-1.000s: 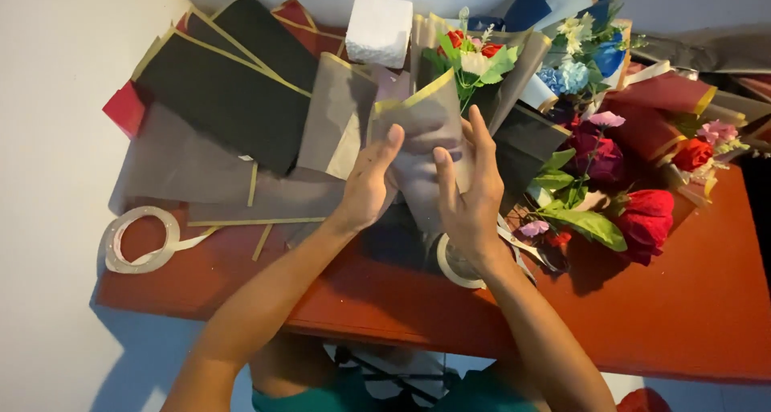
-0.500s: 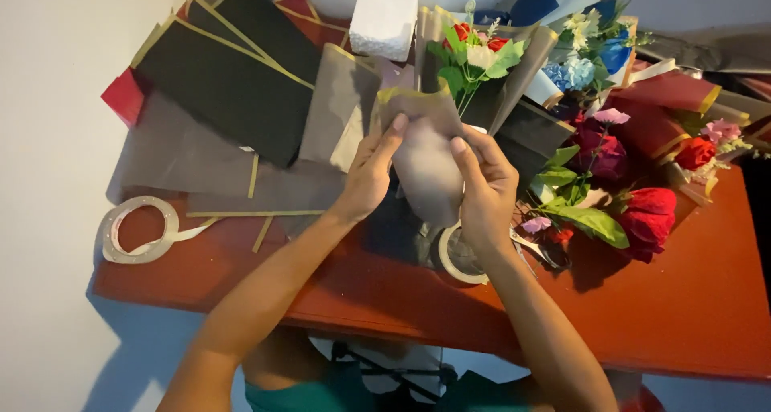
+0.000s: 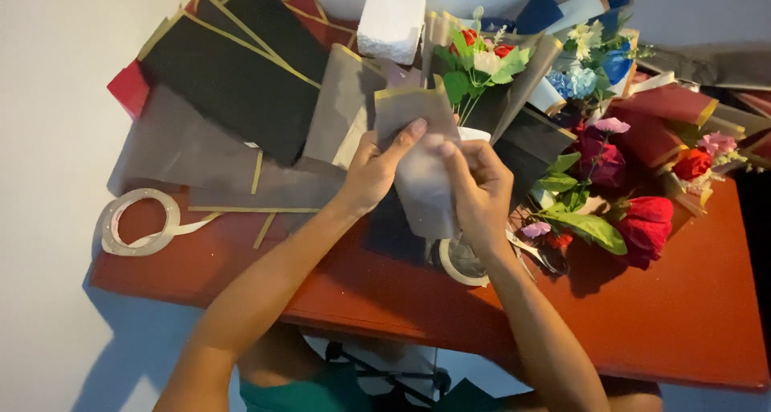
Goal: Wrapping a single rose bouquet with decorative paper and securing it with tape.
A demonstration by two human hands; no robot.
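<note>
Head view, frame centre: left hand and right hand pinch grey wrapping paper, shaped round nothing yet, flowers unwrapped.

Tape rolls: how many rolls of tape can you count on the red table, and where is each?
2. One tape roll lies near the table's left edge, its end trailing loose. A second roll lies under the right hand. More could be hidden beneath the papers.

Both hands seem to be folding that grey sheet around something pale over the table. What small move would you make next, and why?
Probably press the fold flat with the left hand. Its fingers already lie across the grey wrapping sheet, while the right hand pinches the sheet's other side and the paper bulges loosely between them.
</note>
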